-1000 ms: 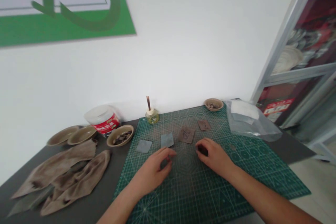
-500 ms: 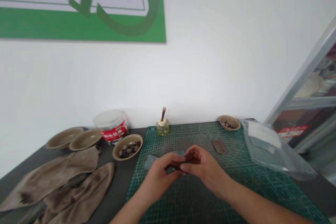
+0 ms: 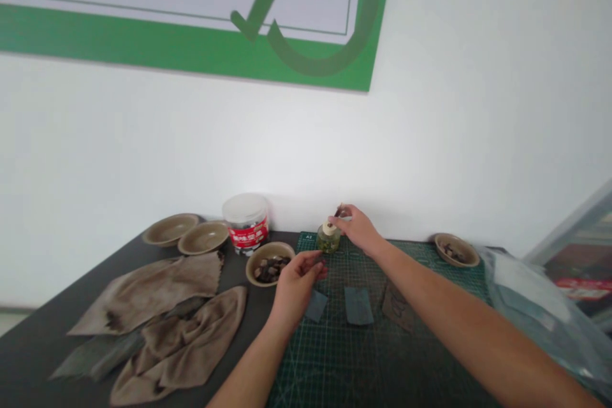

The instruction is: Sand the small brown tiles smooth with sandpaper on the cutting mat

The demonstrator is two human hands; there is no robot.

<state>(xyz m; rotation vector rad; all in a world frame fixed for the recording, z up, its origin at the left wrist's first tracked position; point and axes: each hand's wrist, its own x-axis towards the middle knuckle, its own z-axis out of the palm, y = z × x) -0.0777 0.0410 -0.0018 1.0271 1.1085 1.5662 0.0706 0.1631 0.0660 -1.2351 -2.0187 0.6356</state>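
Note:
My right hand reaches to the far edge of the green cutting mat. Its fingertips pinch the dark brush handle that sticks out of a small glass bottle. My left hand hovers over the mat's left edge with thumb and fingers pinched together; what they hold is hidden. Just below it lie two grey-blue squares and a brown scribbled square. A tan bowl of dark pieces sits left of my left hand.
A red-labelled white tub and two empty tan bowls stand by the wall. Stained brown cloths cover the dark table at left. Another small bowl and a clear plastic bag lie at right.
My hands were together over the mat's middle on a small dark piece. They have parted: the right hand went forward to the bottle's brush, the left stayed back. My view swung left.

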